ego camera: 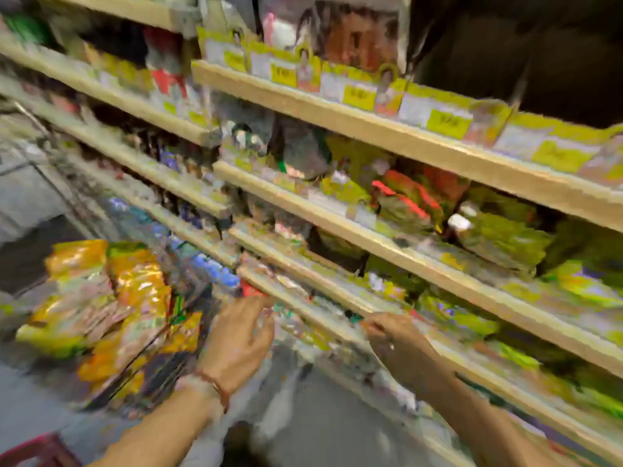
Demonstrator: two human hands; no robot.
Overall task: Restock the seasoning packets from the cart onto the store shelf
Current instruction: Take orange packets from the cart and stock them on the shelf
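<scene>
Store shelving point(387, 139) with pale wooden edges, slanting across the whole view, heavily smeared by motion. Yellow price tags point(359, 96) clipped along the upper shelf edge, well above both hands. Green and red packets point(404, 200) lying on the middle shelves, up and to the right of the right hand.

Left hand point(241, 335) stretched forward, fingers loosely spread, tips at the front lip of a low shelf point(303, 294); a cord bracelet point(219, 389) round its wrist. Nothing clearly held in it, though blur made that hard to judge. Right hand point(392, 335) reached to the same low shelf, just right of the left hand, fingers curled toward the edge; whether pinching anything could not be told.

Seasoning packets point(118, 298), orange, yellow and green, heaped in the cart point(158, 345) immediately left of the left hand and forearm. More green packets point(455, 318) on the low shelf beyond the right hand.
</scene>
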